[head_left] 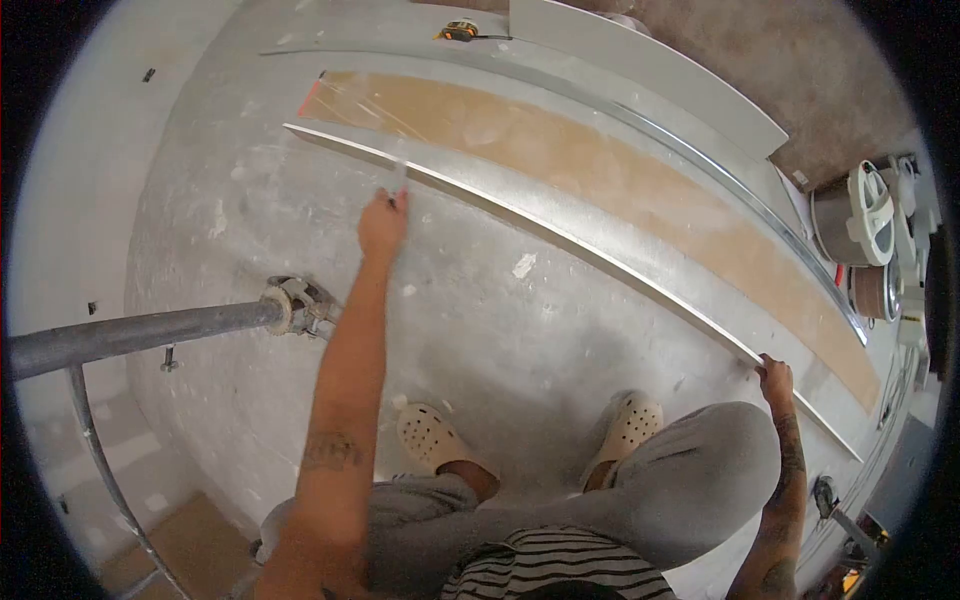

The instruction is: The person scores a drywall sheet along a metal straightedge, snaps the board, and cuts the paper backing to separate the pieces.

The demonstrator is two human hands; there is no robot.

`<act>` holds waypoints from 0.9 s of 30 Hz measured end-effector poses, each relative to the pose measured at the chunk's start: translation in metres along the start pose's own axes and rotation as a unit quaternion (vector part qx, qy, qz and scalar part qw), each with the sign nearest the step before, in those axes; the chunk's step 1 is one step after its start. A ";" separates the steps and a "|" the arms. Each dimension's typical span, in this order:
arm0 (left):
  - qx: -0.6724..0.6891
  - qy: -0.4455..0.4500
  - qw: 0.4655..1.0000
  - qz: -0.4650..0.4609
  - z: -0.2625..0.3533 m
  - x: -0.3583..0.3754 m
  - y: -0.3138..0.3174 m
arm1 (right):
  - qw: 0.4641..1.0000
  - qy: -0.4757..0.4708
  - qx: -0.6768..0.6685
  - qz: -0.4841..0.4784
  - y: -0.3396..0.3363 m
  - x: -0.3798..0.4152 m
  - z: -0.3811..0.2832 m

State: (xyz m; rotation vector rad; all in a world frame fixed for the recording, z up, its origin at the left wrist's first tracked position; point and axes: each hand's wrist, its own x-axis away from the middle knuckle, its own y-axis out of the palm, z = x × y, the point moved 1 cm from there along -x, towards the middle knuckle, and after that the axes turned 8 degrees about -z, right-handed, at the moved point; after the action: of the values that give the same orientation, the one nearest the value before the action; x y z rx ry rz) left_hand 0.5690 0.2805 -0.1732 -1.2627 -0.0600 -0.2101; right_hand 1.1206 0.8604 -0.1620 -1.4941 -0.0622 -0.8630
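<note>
Metal track (560, 235), a long thin galvanised strip, lies flat on the concrete floor (480, 320) with its long axis running from about 10 o'clock down to about 4 o'clock across the view. Nearest the camera are the person's bent knees in grey trousers and two cream perforated clogs (430, 435) planted on the floor. From there the two arms spread apart to meet the strip at separate places. The right hand (775, 378), at about 4 o'clock, rests on the near edge of the strip close to its lower end, fingers curled onto the lip (whether they pinch it or only press on it cannot be told). The left hand (383, 222), reaching out toward 11 o'clock, touches the same edge much farther up its length; its fingers look closed around a small thin object, too blurred to name. So the strip lies straight ahead of both hands, and the right is the nearer to its end. Beyond it lies a long brown board (640, 190), then a second metal rail (700, 150) and a white panel (650, 65). A tape measure (460, 31) sits at 12 o'clock, buckets (850, 215) at 3 o'clock, and a scaffold tube (150, 335) at 9 o'clock.
</note>
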 end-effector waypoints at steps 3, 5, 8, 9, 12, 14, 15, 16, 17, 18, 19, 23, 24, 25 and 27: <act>-0.003 0.021 0.998 -0.065 0.057 0.056 0.021 | 1.000 -0.014 0.008 0.002 0.003 -0.001 0.002; -0.013 0.036 0.998 -0.057 0.103 0.101 0.039 | 1.000 -0.011 -0.007 0.003 0.003 -0.001 0.002; 0.024 0.032 0.988 -0.148 0.163 0.160 0.058 | 1.000 -0.010 -0.028 0.001 -0.004 0.002 -0.002; 0.034 0.040 0.982 -0.180 0.177 0.176 0.065 | 0.999 -0.015 -0.035 0.002 -0.006 0.004 -0.004; 0.028 0.112 0.969 -0.217 0.204 0.203 0.071 | 0.999 0.016 -0.023 -0.023 -0.011 0.006 -0.009; -0.018 0.150 0.977 -0.152 0.193 0.191 0.072 | 0.999 0.001 -0.033 -0.001 -0.008 0.003 -0.005; -0.027 0.122 0.983 -0.132 0.173 0.164 0.066 | 0.999 -0.011 -0.044 0.018 -0.004 0.004 -0.003; 0.076 -0.012 0.992 -0.102 0.132 0.115 0.036 | 0.999 0.003 -0.050 0.013 0.003 0.013 0.002; 0.055 -0.065 0.996 -0.014 0.111 0.098 0.026 | 0.999 0.005 -0.041 0.009 0.000 0.009 -0.003; 0.018 -0.050 0.999 0.005 0.088 0.083 0.024 | 1.000 0.006 -0.030 0.006 -0.003 0.006 -0.005; 0.021 -0.045 0.999 0.002 0.095 0.088 0.030 | 0.999 0.012 -0.030 0.006 -0.005 0.006 -0.005; 0.021 0.015 0.998 -0.062 0.148 0.157 0.071 | 0.999 0.004 -0.045 0.006 -0.007 0.007 -0.007; 0.010 0.023 0.994 -0.106 0.174 0.186 0.087 | 0.999 0.000 -0.048 -0.006 -0.008 0.006 -0.006; 0.022 0.036 0.992 -0.120 0.205 0.218 0.095 | 0.999 0.003 -0.046 -0.006 -0.010 0.005 -0.006; 0.050 0.101 0.970 -0.214 0.252 0.268 0.112 | 0.999 0.020 -0.035 -0.019 -0.010 0.006 -0.007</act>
State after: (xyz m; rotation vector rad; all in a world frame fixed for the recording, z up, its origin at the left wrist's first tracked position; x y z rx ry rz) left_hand 0.8708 0.5185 -0.1584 -1.1095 -0.1654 -0.6989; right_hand 1.1161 0.8530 -0.1509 -1.5447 -0.0321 -0.9328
